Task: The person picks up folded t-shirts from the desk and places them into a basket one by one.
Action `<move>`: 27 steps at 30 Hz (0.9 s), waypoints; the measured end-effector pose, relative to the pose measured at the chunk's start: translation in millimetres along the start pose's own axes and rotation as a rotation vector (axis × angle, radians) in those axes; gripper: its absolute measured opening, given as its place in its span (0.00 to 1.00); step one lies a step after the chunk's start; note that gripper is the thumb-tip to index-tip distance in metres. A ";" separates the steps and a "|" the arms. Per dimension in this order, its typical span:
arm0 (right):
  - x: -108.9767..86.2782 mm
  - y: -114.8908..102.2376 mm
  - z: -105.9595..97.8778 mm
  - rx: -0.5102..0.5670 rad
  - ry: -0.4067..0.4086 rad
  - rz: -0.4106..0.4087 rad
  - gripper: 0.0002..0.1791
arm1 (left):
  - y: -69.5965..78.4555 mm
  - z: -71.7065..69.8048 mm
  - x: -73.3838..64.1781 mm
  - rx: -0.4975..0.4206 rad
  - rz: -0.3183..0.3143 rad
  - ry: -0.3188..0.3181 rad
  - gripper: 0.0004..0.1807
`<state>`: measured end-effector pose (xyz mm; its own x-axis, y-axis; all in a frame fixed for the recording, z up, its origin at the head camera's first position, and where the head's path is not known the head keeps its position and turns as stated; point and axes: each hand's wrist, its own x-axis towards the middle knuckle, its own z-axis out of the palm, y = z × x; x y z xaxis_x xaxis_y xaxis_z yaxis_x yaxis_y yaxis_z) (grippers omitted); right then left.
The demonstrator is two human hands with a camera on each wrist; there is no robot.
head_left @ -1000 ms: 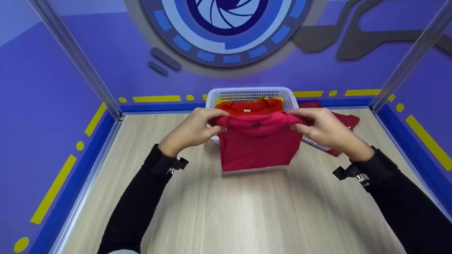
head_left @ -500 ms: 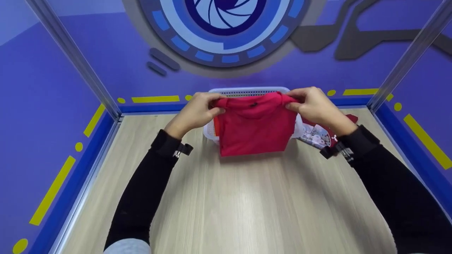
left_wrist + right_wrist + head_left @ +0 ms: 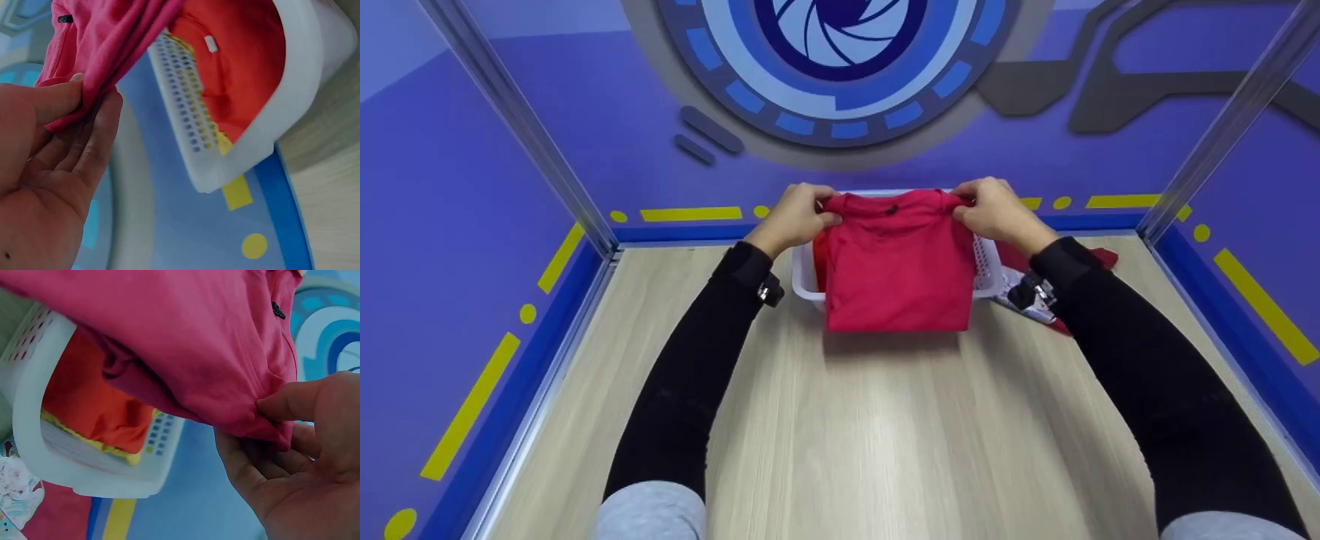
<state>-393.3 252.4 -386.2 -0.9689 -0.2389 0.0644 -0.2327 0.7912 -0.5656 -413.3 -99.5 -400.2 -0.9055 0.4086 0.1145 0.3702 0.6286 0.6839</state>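
Note:
A folded red shirt (image 3: 900, 270) hangs over the white plastic basket (image 3: 804, 285), its lower edge reaching past the basket's front rim. My left hand (image 3: 796, 217) pinches its upper left corner between thumb and fingers. At the upper right corner, my right hand (image 3: 997, 210) pinches the cloth the same way. A small dark mark shows at the shirt's collar. Inside the basket, an orange-red garment (image 3: 242, 62) lies above yellow cloth, as the left wrist view shows. Both wrist views have the red shirt (image 3: 197, 343) apart from the garments beneath it.
Right of the basket lie a dark red garment (image 3: 1102, 259) and a light printed cloth (image 3: 1039, 306), partly hidden by my right wrist. A patterned blue-purple wall (image 3: 660, 165) rises close behind the basket. Metal posts stand at both back corners of the wooden tabletop (image 3: 885, 420).
Both hands have moved away from me toward the back wall and slightly closer together, carrying the red shirt over the basket. The grip on its two corners stays the same.

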 end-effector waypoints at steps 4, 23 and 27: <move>14.4 6.6 6.6 -0.010 0.012 0.019 0.23 | -3.7 5.6 12.2 0.021 -0.030 0.010 0.15; 47.6 21.6 48.3 -0.185 -0.083 0.037 0.21 | -34.3 39.1 55.0 0.266 -0.157 -0.112 0.23; 48.1 25.2 58.6 -0.209 -0.090 -0.003 0.17 | -86.7 59.8 90.6 0.330 -0.176 -0.106 0.24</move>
<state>-440.9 227.8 -445.5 -0.9588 -0.2838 -0.0132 -0.2574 0.8873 -0.3825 -515.1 -77.4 -492.2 -0.9410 0.3308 -0.0714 0.2734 0.8674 0.4158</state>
